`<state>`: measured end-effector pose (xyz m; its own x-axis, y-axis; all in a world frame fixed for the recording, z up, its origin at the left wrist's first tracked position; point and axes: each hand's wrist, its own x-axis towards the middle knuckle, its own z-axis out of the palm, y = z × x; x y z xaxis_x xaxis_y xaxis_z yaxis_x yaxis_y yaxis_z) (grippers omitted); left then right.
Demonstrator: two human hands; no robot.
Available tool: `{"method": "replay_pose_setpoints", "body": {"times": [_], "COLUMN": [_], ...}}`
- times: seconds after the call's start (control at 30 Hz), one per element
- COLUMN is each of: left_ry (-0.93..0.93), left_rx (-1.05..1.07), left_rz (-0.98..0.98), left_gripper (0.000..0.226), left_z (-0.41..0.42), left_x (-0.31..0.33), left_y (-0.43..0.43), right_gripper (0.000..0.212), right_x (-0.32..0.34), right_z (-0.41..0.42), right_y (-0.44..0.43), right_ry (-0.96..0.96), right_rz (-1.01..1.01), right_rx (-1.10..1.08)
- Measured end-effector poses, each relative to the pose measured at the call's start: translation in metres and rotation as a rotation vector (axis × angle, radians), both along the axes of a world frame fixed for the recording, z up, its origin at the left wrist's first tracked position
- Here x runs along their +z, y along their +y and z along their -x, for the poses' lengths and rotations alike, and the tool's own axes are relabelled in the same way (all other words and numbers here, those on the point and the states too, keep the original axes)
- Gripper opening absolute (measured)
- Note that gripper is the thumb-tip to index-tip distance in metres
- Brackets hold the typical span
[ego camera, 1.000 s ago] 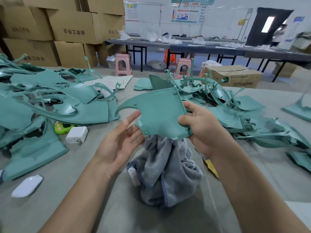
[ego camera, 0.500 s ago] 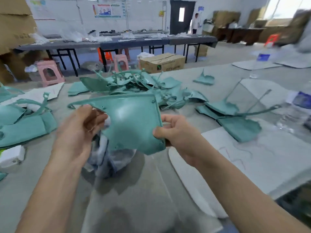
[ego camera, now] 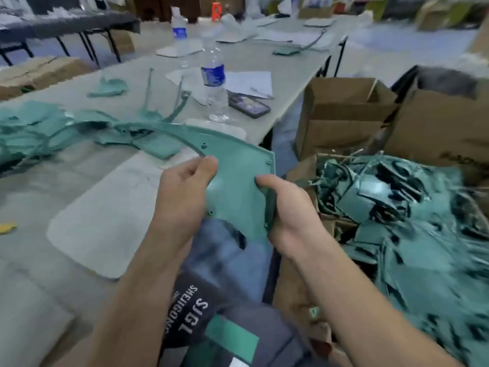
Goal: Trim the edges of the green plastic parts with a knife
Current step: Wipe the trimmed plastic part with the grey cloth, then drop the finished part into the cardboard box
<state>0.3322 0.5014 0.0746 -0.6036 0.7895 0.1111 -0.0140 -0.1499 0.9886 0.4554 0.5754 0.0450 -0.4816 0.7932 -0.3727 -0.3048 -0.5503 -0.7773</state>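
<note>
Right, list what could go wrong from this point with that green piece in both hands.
1. The green part is pinched only at its edges by the left hand and right hand, so its long thin arm could snag on the loose parts on the table.
2. The water bottle and phone sit close beyond that arm; a swing might knock them.
3. No knife is visible, so trimming cannot be confirmed.
</note>
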Motion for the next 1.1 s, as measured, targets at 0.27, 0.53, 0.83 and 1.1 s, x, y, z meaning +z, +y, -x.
{"method": "replay_pose_setpoints", "body": {"times": [0.27,0.53,0.83,1.1], "left_ry": [0.035,-0.099,-0.222,-0.213], "left_rx": [-0.560,-0.815,-0.749,-0.590], "left_rz": [0.433,0.833,0.731,0.711], "left_gripper": [0.021,0.032,0.068,0.052], "left_z": [-0.148,-0.242,-0.240,-0.215], "left_x": [-0.109,-0.223,-0.213,-0.192], "left_y": [0.082,0.080,0.097,0.108], "right_gripper": [0.025,0.016,0.012,0.016], "right_x": [-0.113,-0.211,-0.214,-0.255], "right_z": [-0.193,-0.290,-0.327,-0.244], "right_y": [0.024,-0.025,0.064,0.045], "right_ry": [-0.280,-0.520,-0.269,-0.346], "right_rz": [0.214,0.566,0.343,0.599], "right_rx": [-0.483,-0.704,-0.847,-0.477]}}
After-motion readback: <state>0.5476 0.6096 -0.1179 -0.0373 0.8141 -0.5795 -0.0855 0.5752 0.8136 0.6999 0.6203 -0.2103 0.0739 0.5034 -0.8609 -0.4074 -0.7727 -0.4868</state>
